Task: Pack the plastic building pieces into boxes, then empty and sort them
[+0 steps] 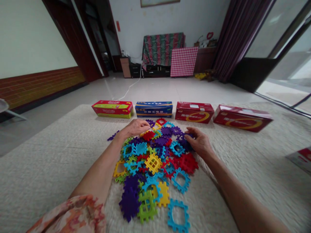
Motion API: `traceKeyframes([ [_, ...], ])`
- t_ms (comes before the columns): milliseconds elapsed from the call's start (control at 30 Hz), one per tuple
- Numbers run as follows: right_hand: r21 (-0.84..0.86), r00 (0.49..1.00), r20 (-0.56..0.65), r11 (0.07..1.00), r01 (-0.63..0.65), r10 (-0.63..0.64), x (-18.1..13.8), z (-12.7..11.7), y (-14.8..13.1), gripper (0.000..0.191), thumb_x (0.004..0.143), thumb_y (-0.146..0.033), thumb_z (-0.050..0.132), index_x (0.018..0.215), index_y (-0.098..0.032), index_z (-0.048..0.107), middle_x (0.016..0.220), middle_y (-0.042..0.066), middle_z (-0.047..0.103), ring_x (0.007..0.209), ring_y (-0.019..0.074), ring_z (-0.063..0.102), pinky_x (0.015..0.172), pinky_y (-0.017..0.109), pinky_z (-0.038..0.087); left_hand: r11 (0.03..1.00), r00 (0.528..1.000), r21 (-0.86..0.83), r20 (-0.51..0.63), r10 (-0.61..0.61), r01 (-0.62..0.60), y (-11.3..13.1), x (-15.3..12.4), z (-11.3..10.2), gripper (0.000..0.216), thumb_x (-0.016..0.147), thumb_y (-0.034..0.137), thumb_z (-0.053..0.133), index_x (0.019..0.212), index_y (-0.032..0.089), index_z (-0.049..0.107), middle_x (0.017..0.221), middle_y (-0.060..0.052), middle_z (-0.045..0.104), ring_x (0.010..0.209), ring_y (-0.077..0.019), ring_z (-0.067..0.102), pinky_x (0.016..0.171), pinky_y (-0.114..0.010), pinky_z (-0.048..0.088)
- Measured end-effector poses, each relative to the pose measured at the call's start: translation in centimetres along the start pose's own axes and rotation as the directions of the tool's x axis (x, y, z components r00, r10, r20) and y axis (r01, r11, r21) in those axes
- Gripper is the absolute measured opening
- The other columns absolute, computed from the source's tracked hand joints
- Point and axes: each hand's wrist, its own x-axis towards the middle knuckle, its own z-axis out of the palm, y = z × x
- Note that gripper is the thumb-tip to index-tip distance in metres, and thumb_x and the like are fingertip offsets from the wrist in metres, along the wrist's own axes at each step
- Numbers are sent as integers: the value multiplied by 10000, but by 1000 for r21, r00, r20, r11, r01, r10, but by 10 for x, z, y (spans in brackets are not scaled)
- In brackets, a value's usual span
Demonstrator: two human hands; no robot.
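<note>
A heap of plastic interlocking tiles in several colours lies on the pale quilted mat. At its far left edge is my left hand (pixel 136 127), with fingers bent together over the tiles; whatever they grip is hidden. Below those fingertips lies a red tile (pixel 148 136). My right hand (pixel 198 141) is at the heap's far right side, thumb and fingers closed about a purple tile (pixel 184 139). Nearer to me are a yellow window tile (pixel 154 163), a green window tile (pixel 147 207) and a blue frame tile (pixel 169 215).
Behind the heap stand a red-and-green box (pixel 113 109), a blue box (pixel 154 109) and two dark red boxes, one in the middle (pixel 193 112) and one at right (pixel 242 118). A purple tile (pixel 113 135) lies apart at left. Another box (pixel 301 159) is at the right edge.
</note>
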Motion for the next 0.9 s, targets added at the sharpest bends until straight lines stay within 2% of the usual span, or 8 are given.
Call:
traceKeyframes([
  [67, 66, 1000, 0, 997, -25, 25, 3, -1, 2, 439, 697, -363, 627, 1095, -178, 650, 938, 69, 726, 857, 219, 671, 862, 429, 517, 993, 997, -118, 74, -1, 10, 8, -3, -6, 371, 830, 429, 535, 1001, 160, 723, 871, -37, 730, 743, -160, 641, 657, -251, 480],
  [167, 105, 999, 4, 994, -40, 40, 6, -5, 5, 419, 687, -370, 643, 1060, -181, 665, 929, 74, 726, 843, 224, 671, 834, 430, 529, 980, 998, -198, 66, -19, 32, 6, -3, -6, 414, 823, 419, 554, 1117, 163, 691, 994, -55, 736, 815, -172, 662, 706, -268, 507],
  [333, 48, 992, -125, 999, -16, 22, 12, -16, 5, 385, 692, -398, 671, 1013, -188, 688, 916, 72, 723, 825, 223, 662, 813, 423, 536, 993, 993, -62, -58, -102, 98, -23, 6, 9, 374, 829, 337, 526, 1112, 164, 699, 1076, -67, 728, 924, -198, 673, 838, -307, 530],
  [433, 157, 982, -177, 987, -37, 65, 12, -21, -8, 405, 685, -428, 697, 1006, -181, 681, 939, 77, 713, 784, 199, 648, 755, 379, 543, 997, 990, 62, -135, -28, 37, -37, 10, 16, 358, 842, 272, 493, 1124, 170, 688, 1191, -73, 685, 1103, -210, 626, 991, -328, 478],
  [567, 342, 990, 92, 931, -131, 106, 4, -19, -34, 453, 705, -493, 705, 1040, -190, 672, 968, 77, 714, 766, 184, 654, 680, 333, 542, 982, 991, 189, -135, 24, 2, -43, 13, 26, 395, 840, 193, 479, 1197, 179, 648, 1295, -84, 615, 1200, -207, 576, 1088, -340, 411],
  [633, 294, 986, 153, 950, -108, 65, 0, -14, -39, 450, 741, -518, 672, 1045, -187, 672, 999, 93, 714, 827, 205, 664, 718, 353, 544, 979, 993, 202, -119, 14, 11, -45, 15, 34, 424, 849, 181, 472, 1246, 189, 617, 1356, -85, 572, 1257, -217, 536, 1110, -360, 391],
  [767, 34, 997, 68, 999, 31, -33, 6, 1, -26, 421, 768, -473, 618, 1058, -173, 674, 1095, 129, 697, 990, 270, 651, 816, 425, 533, 983, 992, 186, -122, 17, 6, -52, 18, 49, 447, 866, 171, 461, 1296, 182, 581, 1427, -97, 514, 1358, -235, 437, 1151, -392, 341],
  [900, -187, 964, 198, 959, 213, -175, 25, 20, -14, 392, 754, -370, 623, 1104, -200, 670, 1091, 93, 698, 1037, 277, 636, 877, 440, 512, 982, 992, 187, -113, 57, -35, -60, 19, 58, 420, 878, 180, 467, 1280, 170, 587, 1411, -115, 524, 1336, -232, 464, 1148, -381, 351],
])
